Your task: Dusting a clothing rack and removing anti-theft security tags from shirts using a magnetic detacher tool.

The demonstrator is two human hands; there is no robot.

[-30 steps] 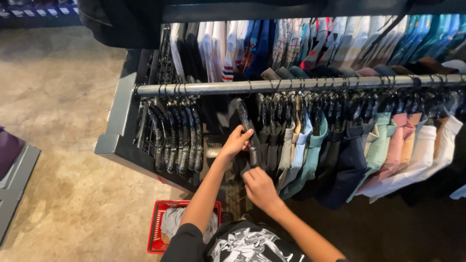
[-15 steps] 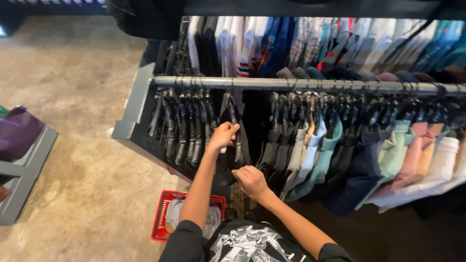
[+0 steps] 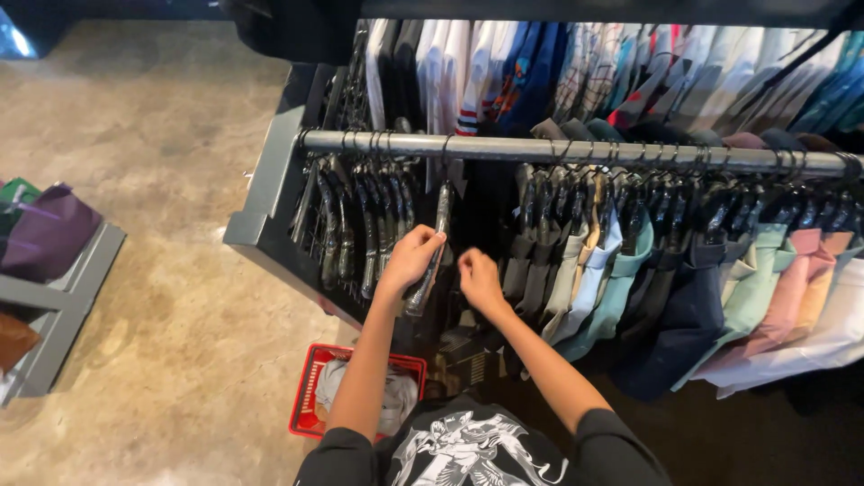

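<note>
Left hand: the left hand (image 3: 412,258) is closed around the lower part of a black hanger (image 3: 430,252), fingers curled over it, thumb side towards the rail.
Hanger: it hangs by its hook from the metal rail (image 3: 576,151) and slants down into the gap between two groups of clothes; gripped low, it turns edge-on to the person.
Right hand: the right hand (image 3: 480,281) sits just beside the left, fingers bent and loosely bunched; it seems to pinch dark cloth below the hanger, but I cannot tell for sure what it has hold of.
Gap: the garments are parted here, which leaves room for both hands.
Empty hangers: a bunch of bare black hangers (image 3: 355,220) is crowded at the left end of the rail, apart from the dressed ones.
Shirts: folded-collar shirts (image 3: 630,270) in grey, pale blue, green, navy and pink hang close together to the right.
Basket: a red basket (image 3: 315,396) stands on the concrete floor (image 3: 144,162) under the left forearm, with pale crumpled cloth (image 3: 396,396) inside.
Shelf: a grey shelf (image 3: 63,297) at the far left carries a purple bag (image 3: 45,234).
</note>
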